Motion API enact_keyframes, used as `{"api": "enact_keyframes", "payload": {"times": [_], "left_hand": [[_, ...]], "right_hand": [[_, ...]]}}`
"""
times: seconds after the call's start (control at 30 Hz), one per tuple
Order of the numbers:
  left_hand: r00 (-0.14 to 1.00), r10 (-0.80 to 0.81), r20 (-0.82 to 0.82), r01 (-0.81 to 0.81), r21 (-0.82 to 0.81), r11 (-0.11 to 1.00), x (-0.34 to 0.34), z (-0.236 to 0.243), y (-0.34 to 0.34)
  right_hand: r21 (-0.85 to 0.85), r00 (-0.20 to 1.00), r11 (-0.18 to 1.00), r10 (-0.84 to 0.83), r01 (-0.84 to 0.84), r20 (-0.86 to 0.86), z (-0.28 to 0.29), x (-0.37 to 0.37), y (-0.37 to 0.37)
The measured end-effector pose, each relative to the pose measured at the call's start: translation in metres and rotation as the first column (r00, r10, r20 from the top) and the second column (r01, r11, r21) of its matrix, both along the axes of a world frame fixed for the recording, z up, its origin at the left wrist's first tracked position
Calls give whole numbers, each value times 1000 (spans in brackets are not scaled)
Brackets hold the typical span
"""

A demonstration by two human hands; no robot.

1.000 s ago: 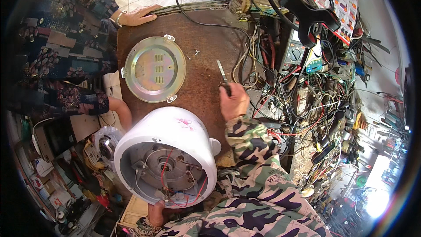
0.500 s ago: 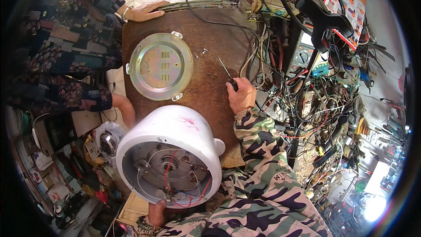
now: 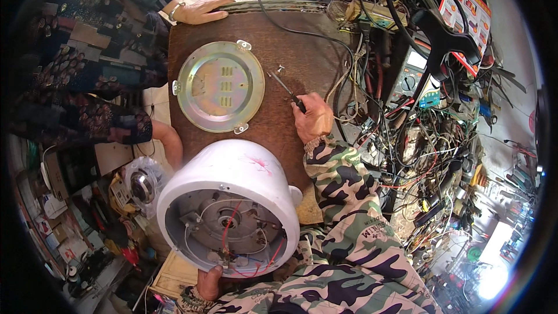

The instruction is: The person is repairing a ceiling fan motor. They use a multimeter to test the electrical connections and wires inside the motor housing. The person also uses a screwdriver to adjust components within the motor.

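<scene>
My right hand [image 3: 314, 117] is closed around the dark handle of a screwdriver [image 3: 286, 88]. Its tip points up and left, close to the small screws [image 3: 281, 69] on the brown tabletop [image 3: 290, 40]. Tilted at the near edge of the table is a white rice cooker body [image 3: 232, 160], its open underside facing me and showing red and white wires [image 3: 232, 227] and metal parts. My left hand [image 3: 209, 282] grips the lower rim of the rice cooker body; most of its fingers are hidden beneath. A round metal base plate [image 3: 221, 87] with three tabs lies flat beyond the body.
Another person's hand [image 3: 202, 11] rests on the far left table edge, and their other arm [image 3: 167, 142] reaches behind the cooker body. Tangled cables [image 3: 401, 151], a multimeter [image 3: 410, 75] and tools crowd the right side. A plastic-wrapped round part [image 3: 142, 183] sits at left.
My right hand has moved slightly left and up, bringing the screwdriver tip from the right of the screws to beside them. My left hand still holds the cooker body. The whole view has shifted slightly.
</scene>
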State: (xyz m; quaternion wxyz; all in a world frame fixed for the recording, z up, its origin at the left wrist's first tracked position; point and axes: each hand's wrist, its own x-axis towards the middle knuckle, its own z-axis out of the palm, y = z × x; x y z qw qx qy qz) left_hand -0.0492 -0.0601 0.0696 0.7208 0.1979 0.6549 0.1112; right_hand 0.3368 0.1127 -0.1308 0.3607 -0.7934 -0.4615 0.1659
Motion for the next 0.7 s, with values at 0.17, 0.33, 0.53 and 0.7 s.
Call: {"api": "enact_keyframes", "payload": {"times": [0.17,0.33,0.53,0.7], "left_hand": [[948,-286,-141,314,246,917,-2,-12,8],[984,-177,-7,177,70,982,30,-1,35],[958,-271,98,253,168,953,49,-17,50],[859,-473,-199,512,290,808,42,15,62]], "right_hand": [[66,946,996,-39,64,-321,38,5,-15],[74,857,997,9,34,-515,141,0,-51],[-45,801,993,59,-107,-595,242,-33,-88],[-74,672,884,295,-462,-679,255,-69,-115]]}}
